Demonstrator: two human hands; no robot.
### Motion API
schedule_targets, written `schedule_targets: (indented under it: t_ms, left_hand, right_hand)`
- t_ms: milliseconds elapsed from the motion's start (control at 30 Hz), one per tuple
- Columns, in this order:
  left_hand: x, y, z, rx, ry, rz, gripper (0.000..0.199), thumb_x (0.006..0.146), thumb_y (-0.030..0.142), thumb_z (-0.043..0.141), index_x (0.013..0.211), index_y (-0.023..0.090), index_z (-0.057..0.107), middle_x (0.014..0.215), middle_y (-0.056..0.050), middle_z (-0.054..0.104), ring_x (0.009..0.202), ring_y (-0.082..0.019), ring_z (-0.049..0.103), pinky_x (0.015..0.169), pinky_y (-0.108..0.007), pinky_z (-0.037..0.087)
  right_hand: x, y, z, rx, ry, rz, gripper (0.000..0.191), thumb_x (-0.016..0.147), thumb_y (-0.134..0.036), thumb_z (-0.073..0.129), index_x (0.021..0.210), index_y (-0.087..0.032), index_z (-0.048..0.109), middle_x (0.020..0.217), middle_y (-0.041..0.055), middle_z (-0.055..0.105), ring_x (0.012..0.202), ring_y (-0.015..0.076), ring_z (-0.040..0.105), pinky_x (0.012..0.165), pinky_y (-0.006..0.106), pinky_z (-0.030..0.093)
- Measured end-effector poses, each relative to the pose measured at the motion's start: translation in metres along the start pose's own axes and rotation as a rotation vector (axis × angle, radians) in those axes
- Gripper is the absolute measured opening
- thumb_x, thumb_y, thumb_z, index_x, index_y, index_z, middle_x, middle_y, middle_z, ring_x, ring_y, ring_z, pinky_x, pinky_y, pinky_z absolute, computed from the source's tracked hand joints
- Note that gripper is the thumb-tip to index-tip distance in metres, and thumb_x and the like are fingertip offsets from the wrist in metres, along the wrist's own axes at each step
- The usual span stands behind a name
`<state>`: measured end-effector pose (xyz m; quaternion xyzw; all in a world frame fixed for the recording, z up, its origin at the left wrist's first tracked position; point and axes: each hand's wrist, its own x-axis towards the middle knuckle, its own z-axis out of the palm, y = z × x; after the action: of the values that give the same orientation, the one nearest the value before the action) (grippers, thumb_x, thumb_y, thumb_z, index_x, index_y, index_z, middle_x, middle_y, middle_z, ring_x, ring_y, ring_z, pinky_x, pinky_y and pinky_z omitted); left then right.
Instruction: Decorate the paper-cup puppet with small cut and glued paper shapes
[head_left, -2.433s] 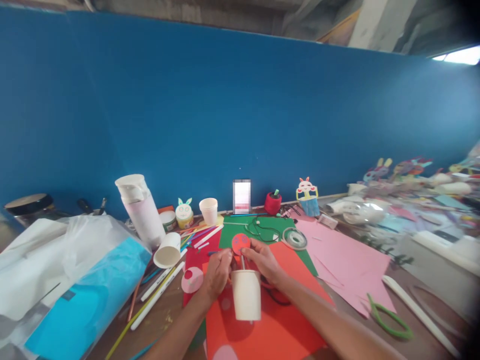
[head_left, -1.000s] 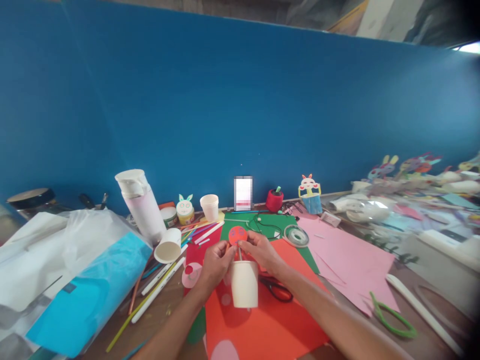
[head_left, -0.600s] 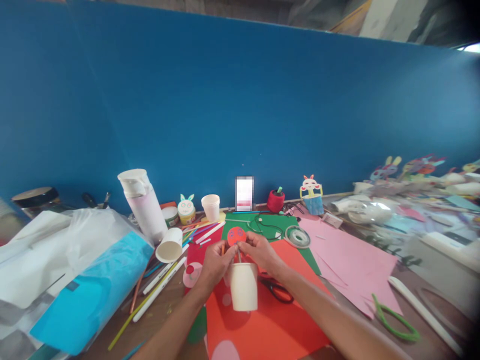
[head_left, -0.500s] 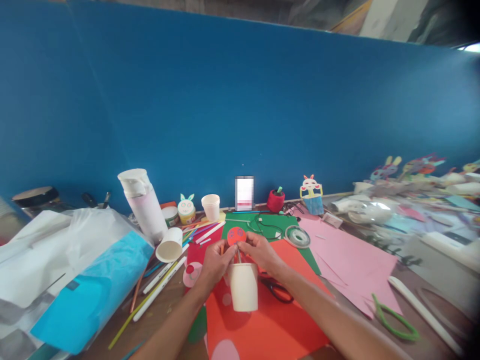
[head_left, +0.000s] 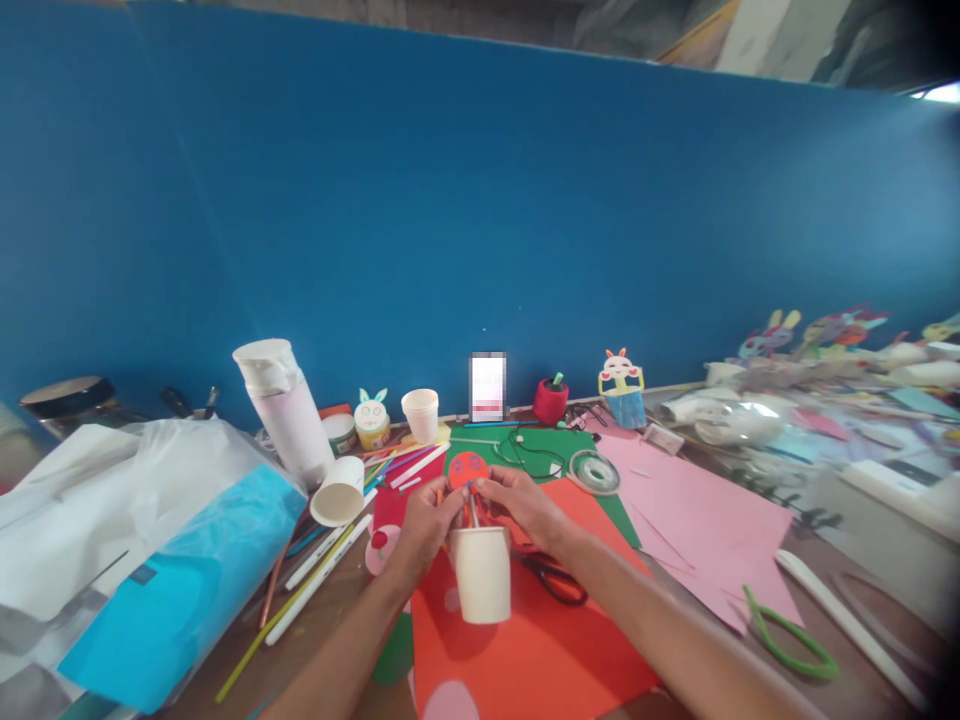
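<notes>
Between my two hands is a round orange paper face (head_left: 468,469) with dark drawn marks, above the mouth of a white paper cup (head_left: 483,578). A thin pale stick (head_left: 473,514) runs from below the face down into the cup. My left hand (head_left: 433,518) pinches the face's lower left edge, fingers closed. From the other side my right hand (head_left: 519,505) pinches its lower right edge. The cup is upright over orange paper (head_left: 525,665). Black-handled scissors (head_left: 559,580) lie on that paper, right of the cup, partly hidden by my right forearm.
White markers (head_left: 319,580) and a tipped paper cup (head_left: 338,492) lie at left, near a white thermos (head_left: 283,410) and blue wrapped paper (head_left: 180,590). A tape roll (head_left: 595,471), pink paper (head_left: 709,510) and a green pipe cleaner (head_left: 787,640) are at right.
The cup and the orange face have shifted slightly left, with both hands keeping their pinch. More of the stick and the orange strips beneath the face shows between the fingers.
</notes>
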<state>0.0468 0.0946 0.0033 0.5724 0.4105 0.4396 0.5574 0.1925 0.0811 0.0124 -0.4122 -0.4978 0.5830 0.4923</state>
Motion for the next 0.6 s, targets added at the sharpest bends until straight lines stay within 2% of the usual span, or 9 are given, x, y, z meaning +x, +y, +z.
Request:
schedule_targets:
  t_ms: [333, 600]
  left_hand:
    - [0.0003, -0.0004, 0.0003, -0.032, 0.005, 0.003, 0.025, 0.067, 0.035, 0.056, 0.058, 0.016, 0.043, 0.046, 0.006, 0.038, 0.04, -0.005, 0.032, 0.037, -0.018, 0.023]
    - [-0.001, 0.0028, 0.0008, -0.026, 0.014, 0.017, 0.024, 0.066, 0.037, 0.057, 0.062, 0.015, 0.048, 0.046, 0.005, 0.042, 0.041, -0.006, 0.035, 0.038, -0.018, 0.026]
  right_hand:
    - [0.0, -0.0022, 0.0038, -0.036, 0.057, 0.013, 0.019, 0.065, -0.032, 0.061, 0.067, -0.014, 0.053, 0.056, -0.0039, 0.051, 0.049, 0.0067, 0.043, 0.05, 0.02, 0.032]
    - [-0.0007, -0.0025, 0.0059, -0.036, 0.047, -0.012, 0.018, 0.066, -0.031, 0.06, 0.067, -0.014, 0.054, 0.056, -0.0038, 0.051, 0.049, 0.0066, 0.043, 0.05, 0.02, 0.032]
